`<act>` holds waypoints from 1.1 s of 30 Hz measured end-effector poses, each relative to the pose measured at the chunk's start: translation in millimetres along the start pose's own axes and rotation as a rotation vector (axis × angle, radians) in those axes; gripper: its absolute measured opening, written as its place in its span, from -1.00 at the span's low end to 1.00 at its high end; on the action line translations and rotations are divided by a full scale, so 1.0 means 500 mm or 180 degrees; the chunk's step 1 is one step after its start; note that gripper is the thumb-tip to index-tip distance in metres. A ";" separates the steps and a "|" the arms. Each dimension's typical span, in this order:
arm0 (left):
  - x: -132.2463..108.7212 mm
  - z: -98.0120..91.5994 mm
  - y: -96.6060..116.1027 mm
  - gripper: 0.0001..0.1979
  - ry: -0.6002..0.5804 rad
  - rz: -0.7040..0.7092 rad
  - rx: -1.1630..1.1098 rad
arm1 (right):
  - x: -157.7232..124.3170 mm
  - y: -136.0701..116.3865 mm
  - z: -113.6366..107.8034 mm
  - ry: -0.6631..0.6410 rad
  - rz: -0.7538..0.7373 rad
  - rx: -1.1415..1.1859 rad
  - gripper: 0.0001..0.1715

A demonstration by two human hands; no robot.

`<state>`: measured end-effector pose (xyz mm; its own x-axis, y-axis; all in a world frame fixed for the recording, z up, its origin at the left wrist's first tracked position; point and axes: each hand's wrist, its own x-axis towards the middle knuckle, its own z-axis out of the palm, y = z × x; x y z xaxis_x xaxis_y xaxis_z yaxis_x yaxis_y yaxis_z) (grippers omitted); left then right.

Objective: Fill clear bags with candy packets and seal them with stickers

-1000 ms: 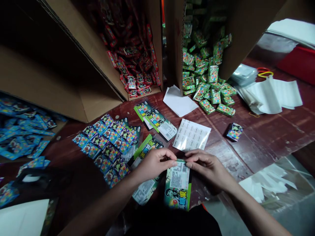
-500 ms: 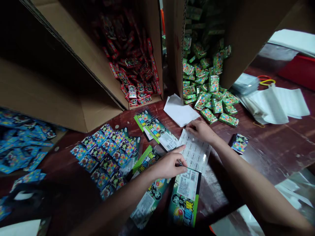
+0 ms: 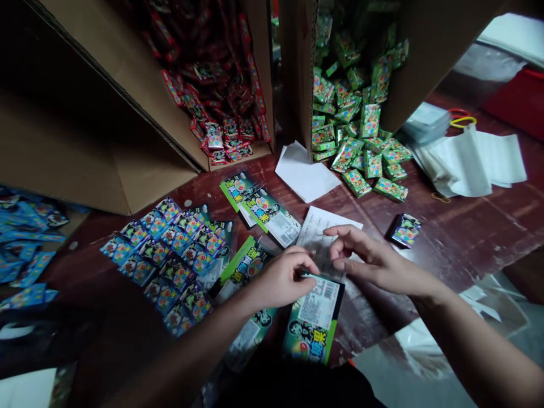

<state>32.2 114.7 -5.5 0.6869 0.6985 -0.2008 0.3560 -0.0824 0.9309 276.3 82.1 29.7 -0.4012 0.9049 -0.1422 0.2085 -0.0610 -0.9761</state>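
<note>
Pinching green packet (image 3: 315, 326) edge, left hand (image 3: 283, 277) grip; right hand (image 3: 374, 262) grip narrow, contents unclear, over sticker sheet (image 3: 312, 225).

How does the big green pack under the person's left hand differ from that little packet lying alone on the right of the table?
The green pack looks clearly larger than the small packet. The green pack carries a white barcode label near its top; the small packet shows none. The left hand pinches the green pack's top edge, while the small packet lies untouched. Both bear colourful cartoon print.
</note>
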 end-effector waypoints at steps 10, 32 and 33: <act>-0.006 0.008 0.036 -0.80 -0.0255 -0.0325 -0.0131 | -0.015 0.013 0.045 -0.0137 0.0329 0.0072 -0.15; -0.124 -0.063 0.045 -0.37 0.1894 -0.0142 -0.1515 | -0.128 0.067 0.187 0.2691 -0.0333 -0.0075 0.02; -0.139 -0.050 0.043 -0.31 0.2102 -0.0126 -0.1834 | -0.127 0.070 0.201 0.2636 -0.0187 0.0279 0.04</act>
<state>-23.7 82.1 36.1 0.1101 0.9766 -0.1846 -0.1261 0.1979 0.9721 219.5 -20.0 -12.0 0.3833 0.9226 0.0425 0.1238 -0.0057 -0.9923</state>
